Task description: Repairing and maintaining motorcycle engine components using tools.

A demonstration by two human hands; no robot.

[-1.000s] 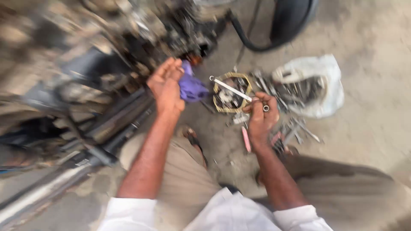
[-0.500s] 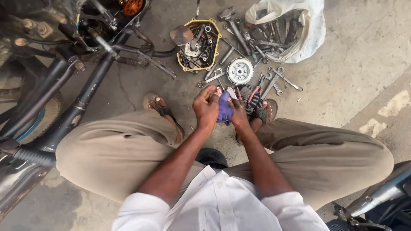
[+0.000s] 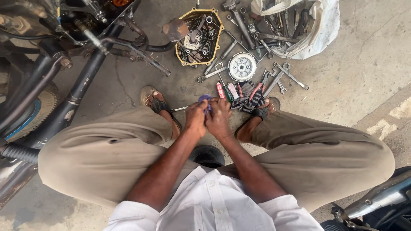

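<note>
I squat on a concrete floor and look down between my knees. My left hand [image 3: 195, 118] and my right hand [image 3: 219, 119] are pressed together in front of me, both closed around a small purple cloth [image 3: 205, 99]. Only a bit of the cloth shows above my fingers. Whatever else may be inside the cloth is hidden. Just beyond my hands lie pliers and screwdrivers with red and green handles [image 3: 239, 90] and a round silver clutch part [image 3: 242, 66].
A yellow-rimmed engine cover [image 3: 183, 19] holds several small parts. Spanners [image 3: 282, 77] lie scattered beside a white bag of tools [image 3: 319, 30]. A motorcycle frame and engine [image 3: 72, 51] fill the left. Another exhaust pipe [image 3: 381, 196] sits at lower right. Sandalled feet flank the tools.
A second ago my left hand held the cloth up by the engine and my right was at the tools. Both hands have since come together low on the cloth, and the view has steadied downward.
</note>
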